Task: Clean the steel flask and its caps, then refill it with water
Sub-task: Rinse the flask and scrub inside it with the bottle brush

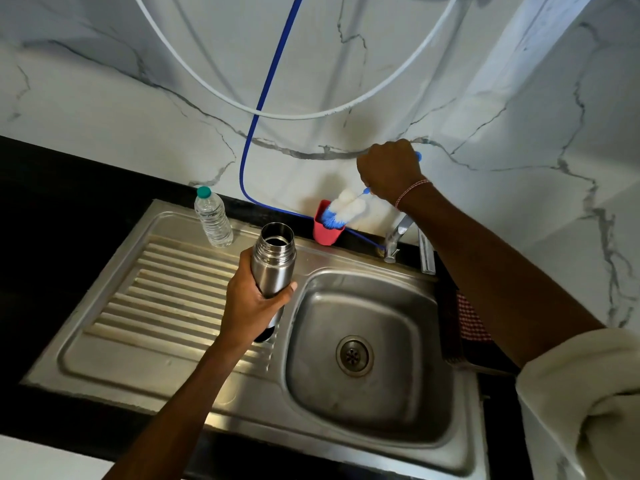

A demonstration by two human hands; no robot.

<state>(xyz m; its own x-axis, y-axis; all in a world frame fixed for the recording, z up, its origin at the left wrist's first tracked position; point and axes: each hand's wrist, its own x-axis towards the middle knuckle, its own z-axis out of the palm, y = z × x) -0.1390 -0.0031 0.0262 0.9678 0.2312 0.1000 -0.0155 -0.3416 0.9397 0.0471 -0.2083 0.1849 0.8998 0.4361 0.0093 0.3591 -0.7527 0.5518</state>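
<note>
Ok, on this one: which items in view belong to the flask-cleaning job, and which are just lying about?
In the job: steel flask, uncapped, gripped by left hand; bottle brush, held by right hand; tap; sink.

Lying about: plastic water bottle; red cup; checked cloth; blue hose; white hose.

Steel flask point(273, 265) midsection hidden under your left hand point(252, 306); bottle brush point(346, 209) handle buried in your right hand point(389, 171); checked cloth point(469, 320) half covered.
</note>
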